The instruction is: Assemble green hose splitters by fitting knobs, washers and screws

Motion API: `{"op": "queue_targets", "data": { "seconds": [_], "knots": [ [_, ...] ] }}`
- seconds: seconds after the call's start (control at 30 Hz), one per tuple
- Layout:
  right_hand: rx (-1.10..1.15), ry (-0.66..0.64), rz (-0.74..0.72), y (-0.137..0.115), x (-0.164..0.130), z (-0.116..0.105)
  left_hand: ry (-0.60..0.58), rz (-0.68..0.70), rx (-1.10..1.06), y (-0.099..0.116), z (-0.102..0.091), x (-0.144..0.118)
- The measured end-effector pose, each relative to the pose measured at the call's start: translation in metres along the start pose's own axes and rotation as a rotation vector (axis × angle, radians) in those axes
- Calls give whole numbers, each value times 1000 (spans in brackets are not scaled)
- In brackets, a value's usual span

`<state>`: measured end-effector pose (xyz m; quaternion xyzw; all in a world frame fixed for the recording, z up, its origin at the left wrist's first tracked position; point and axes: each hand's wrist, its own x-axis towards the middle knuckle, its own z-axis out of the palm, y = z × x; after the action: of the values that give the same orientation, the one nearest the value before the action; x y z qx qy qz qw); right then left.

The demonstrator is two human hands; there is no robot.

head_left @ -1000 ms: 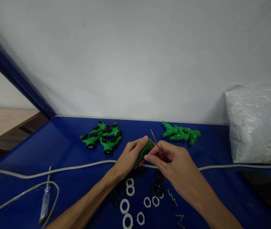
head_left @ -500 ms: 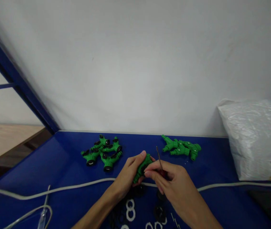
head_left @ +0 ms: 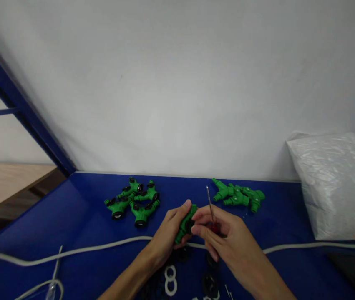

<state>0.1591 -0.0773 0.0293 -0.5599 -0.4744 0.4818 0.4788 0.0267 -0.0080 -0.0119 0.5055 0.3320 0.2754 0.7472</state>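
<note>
My left hand (head_left: pixel 167 233) grips a green plastic fitting (head_left: pixel 186 223) just above the blue table (head_left: pixel 80 208). My right hand (head_left: pixel 224 239) holds a small screwdriver with a red handle (head_left: pixel 211 208), its metal shaft pointing up and away; its thumb and forefinger also touch the fitting's right side. Below the hands lie white rings (head_left: pixel 171 281) and black rings (head_left: pixel 210 285), partly cut off by the frame's bottom edge.
A pile of green fittings with black caps (head_left: pixel 133 202) lies left of the hands, another green pile (head_left: pixel 240 196) to the right. A white cable (head_left: pixel 71 252) crosses the table. A clear plastic bag (head_left: pixel 336 183) stands at the right. A second screwdriver (head_left: pixel 54 283) lies at bottom left.
The view has tilted upward, so the rings and screws slid toward the bottom edge. Both hands stay together on the green fitting; the screwdriver shaft has turned slightly more upright.
</note>
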Motion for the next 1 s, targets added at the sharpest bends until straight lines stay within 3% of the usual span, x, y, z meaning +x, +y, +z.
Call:
{"op": "queue_targets", "data": {
  "seconds": [0.47, 0.73, 1.0],
  "knots": [
    [-7, -15, 73, -4, -1, -2, -32, 10, -6, -2, 0, -2],
    [-26, -23, 83, -6, 1, 1, 28, -18, -50, -4, 0, -1],
    [-102, 39, 60, -3, -3, 0, -141, -106, -77, 2, 4, -4]
  ]
}}
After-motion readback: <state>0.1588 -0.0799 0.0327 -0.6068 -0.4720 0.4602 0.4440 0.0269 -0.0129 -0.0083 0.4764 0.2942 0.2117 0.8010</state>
